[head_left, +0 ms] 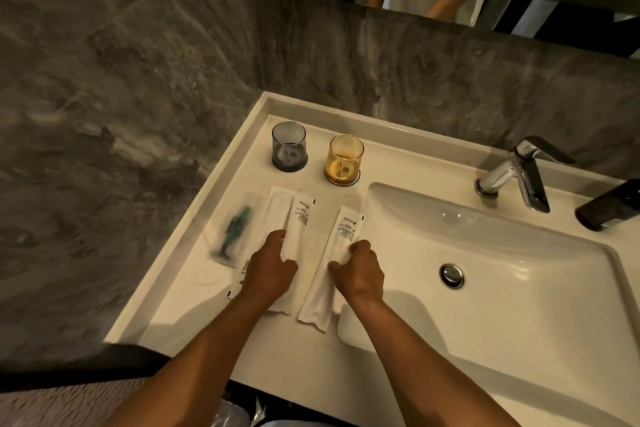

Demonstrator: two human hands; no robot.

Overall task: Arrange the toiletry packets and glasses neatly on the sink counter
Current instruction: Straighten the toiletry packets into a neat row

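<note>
Counter (194, 291), blurred clear packet (232, 230), each hand's grip pinching a half-covered white packet

Three white packets (300, 218) and a clear one (232, 230) lie lengthwise — grey glass (289, 146), amber glass (344, 159) upright behind.

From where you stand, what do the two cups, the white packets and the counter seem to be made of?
Grey cup and amber cup: tinted see-through glass or plastic; their bases show through the walls. White packets: thin matte paper or film, printed, creasing under the right hand. Counter: glossy white ceramic or resin, with soft reflections.
</note>
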